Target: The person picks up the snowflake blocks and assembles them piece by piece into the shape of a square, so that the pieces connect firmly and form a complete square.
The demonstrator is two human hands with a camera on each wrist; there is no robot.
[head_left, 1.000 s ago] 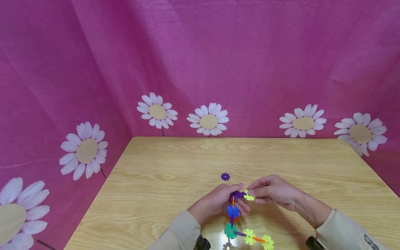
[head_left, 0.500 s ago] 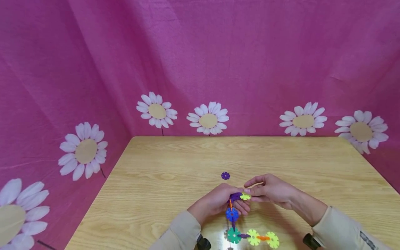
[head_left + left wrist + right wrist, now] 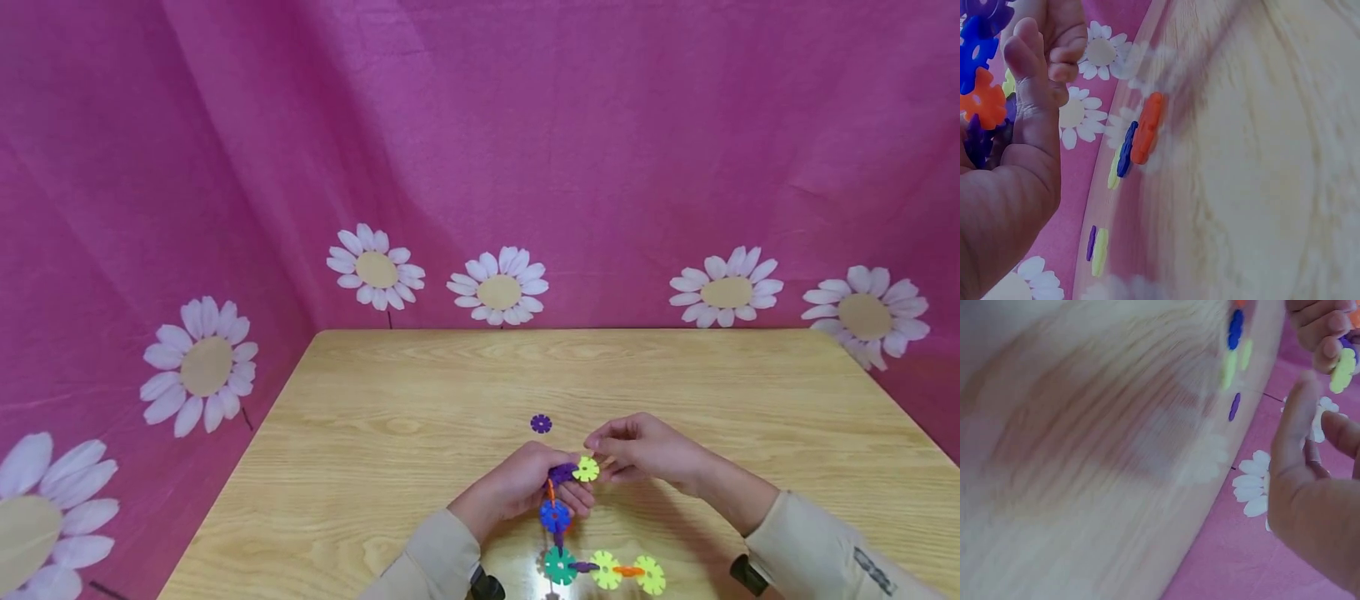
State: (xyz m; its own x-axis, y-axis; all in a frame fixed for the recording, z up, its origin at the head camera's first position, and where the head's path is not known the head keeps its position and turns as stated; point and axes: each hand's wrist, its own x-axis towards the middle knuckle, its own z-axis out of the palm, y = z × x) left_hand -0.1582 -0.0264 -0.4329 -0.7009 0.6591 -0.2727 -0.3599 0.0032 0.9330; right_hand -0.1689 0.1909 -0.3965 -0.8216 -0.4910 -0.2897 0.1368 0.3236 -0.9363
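Head view: person working bare-handed over wood tabletop, pink daisy cloth hanging behind.
L. hand: thumb & fingers gripping purple discs at chain's upper end.
Loose purple disc: lying on tabletop, beyond L. hand.
Chain: hanging from L. hand via blue disc to green disc, then running R. thru two lower yellow discs; tabletop contact, cannot tell.
Upper yellow disc: sitting at purple discs' R. side, apparently slotted in.
R. hand: fingers parted, apparently holding nothing, hovering just beside upper yellow disc.
Step (judged): joining upper yellow disc to chain, prob. nearly done; next move calling for a seat check or another disc.
L. wrist view: showing held orange disc, plus loose orange disc & loose blue disc on tabletop; head view not plainly showing these.
R. wrist view: showing gap betw. R. fingertips & upper yellow disc; head view leaving it unclear.
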